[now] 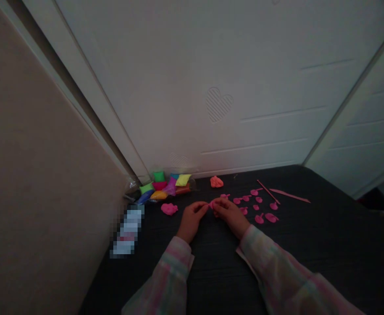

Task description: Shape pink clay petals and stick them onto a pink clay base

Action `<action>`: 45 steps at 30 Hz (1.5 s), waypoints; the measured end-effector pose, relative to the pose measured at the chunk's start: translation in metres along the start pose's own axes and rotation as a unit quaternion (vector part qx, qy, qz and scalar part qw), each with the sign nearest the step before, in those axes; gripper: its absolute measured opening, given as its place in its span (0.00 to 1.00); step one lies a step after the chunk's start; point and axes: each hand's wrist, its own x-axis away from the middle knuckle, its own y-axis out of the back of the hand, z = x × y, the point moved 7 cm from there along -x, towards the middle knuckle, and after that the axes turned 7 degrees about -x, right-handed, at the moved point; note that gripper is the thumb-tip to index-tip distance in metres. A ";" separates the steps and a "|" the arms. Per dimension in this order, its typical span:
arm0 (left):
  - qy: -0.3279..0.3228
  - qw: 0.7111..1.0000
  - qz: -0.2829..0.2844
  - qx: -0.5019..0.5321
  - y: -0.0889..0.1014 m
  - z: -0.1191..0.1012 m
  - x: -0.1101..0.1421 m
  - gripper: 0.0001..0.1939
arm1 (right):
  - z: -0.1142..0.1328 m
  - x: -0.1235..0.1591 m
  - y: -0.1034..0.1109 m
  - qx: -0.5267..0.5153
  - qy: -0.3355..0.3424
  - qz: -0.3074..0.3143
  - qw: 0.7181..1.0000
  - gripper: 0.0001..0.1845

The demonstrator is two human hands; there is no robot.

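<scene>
Pinching away, 2 hands together: the right hand (230, 213) holds the small pink clay piece (212, 204), and the left hand (192, 217), thumb and finger narrow, nips its left end. Its long axis seems to run side to side, right hand nearer the bulk. Over the dark table (218, 267), pink shapes (259, 218) lie towards the back right corner, coloured packets (159, 195) at the back left, a white panel (178, 78) behind!
</scene>
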 end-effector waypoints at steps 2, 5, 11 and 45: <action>0.000 1.000 0.001 0.003 0.000 0.000 0.000 0.11 | 0.001 0.001 0.000 0.005 0.001 -0.002 1.000 0.10; 0.001 1.000 0.003 0.010 0.000 -0.001 0.001 0.10 | 0.002 0.002 -0.001 0.008 0.001 -0.009 1.000 0.10; 0.016 0.999 0.015 0.032 -0.003 -0.003 0.002 0.10 | 0.000 0.000 0.000 0.011 -0.003 -0.005 1.000 0.09; -0.082 0.994 -0.034 -0.065 0.000 -0.015 0.006 0.12 | 0.027 0.012 -0.001 0.256 0.138 -0.069 0.954 0.08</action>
